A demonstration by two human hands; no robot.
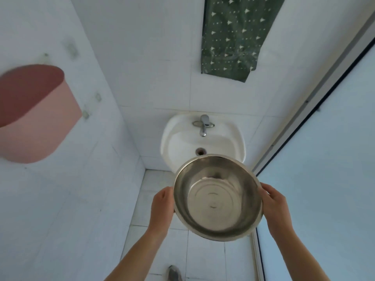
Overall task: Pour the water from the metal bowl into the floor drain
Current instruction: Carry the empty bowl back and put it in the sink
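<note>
Bowl (pixel 218 197) held in the air in front of the sink (pixel 203 142), its far rim overlapping the sink's front edge. Left hand (pixel 162 205) clasps the left rim, fingers curled under; right hand (pixel 274 203) clasps the right rim likewise. Tap (pixel 203 124) at the sink's back. Pink bin (pixel 36 118) on the wall, well left of the sink. Green curtain (pixel 237 35) above it. Water in the bowl: cannot tell.

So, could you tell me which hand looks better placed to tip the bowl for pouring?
Neither clearly: the left hand and right hand grip opposite sides of the metal bowl rim evenly. No floor drain is visible, so the tipping side is undecided.
</note>
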